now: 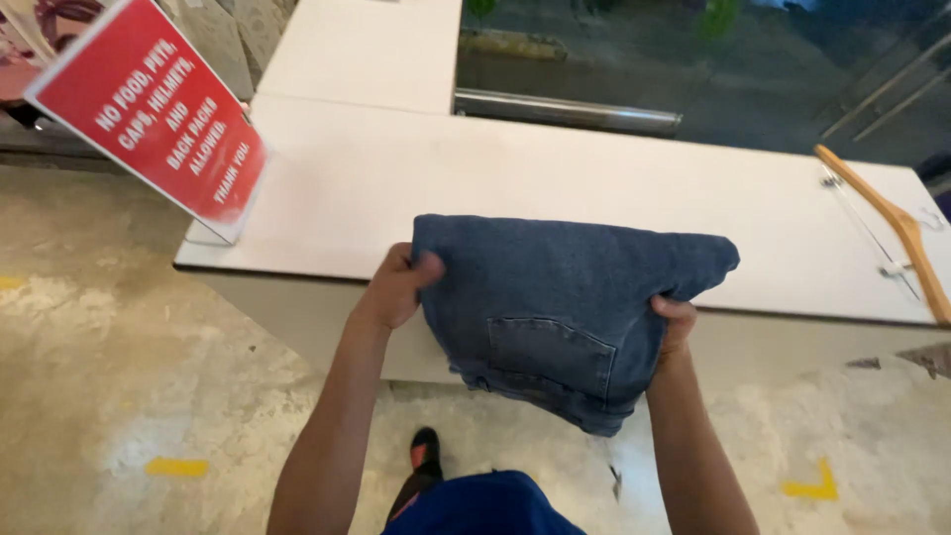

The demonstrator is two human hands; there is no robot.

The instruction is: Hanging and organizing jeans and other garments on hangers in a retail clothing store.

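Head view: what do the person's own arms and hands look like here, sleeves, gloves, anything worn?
Both forearms are bare up to the bottom edge of the picture, with no sleeve in view. The left hand and right hand wear no gloves, and no watch, ring or bracelet shows on the visible parts. Below, between the arms, is a blue garment the person wears.

Folded blue denim jeans point(565, 297), held up at the near edge of the white bench point(594, 188). The upper fold is rested over the bench edge; the lower part, where a stitched back pocket is shown, is hung below it, slightly rumpled.
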